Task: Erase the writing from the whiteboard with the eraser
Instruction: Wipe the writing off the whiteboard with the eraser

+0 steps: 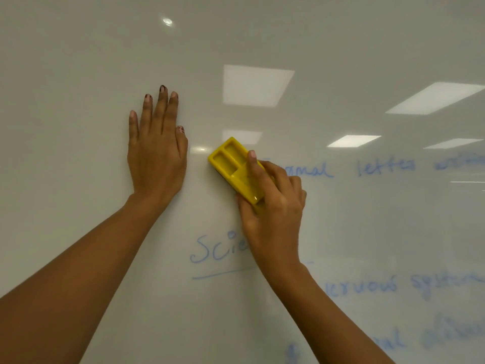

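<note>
At the left end of the top blue line on the glossy whiteboard (262,35), the right hand (273,206) grips the yellow plastic eraser (231,164). Its fingers curl round the block; the flat left hand (157,156) braces beside it. Best press evenly, sweeping rightward through the blue handwriting (388,166).

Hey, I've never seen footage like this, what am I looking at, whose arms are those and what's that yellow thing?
There is no machine here, only a person at work. The single picture comes from a camera worn on the person's head, so the two arms reaching in from below are their own. They face a whiteboard. The left hand lies flat and open on it. The right hand grips a yellow eraser held against the board, at the start of a line of blue writing. More blue words sit lower down, among them an underlined word starting "Scie". The pale rectangles are ceiling lights mirrored in the glossy board.
</note>
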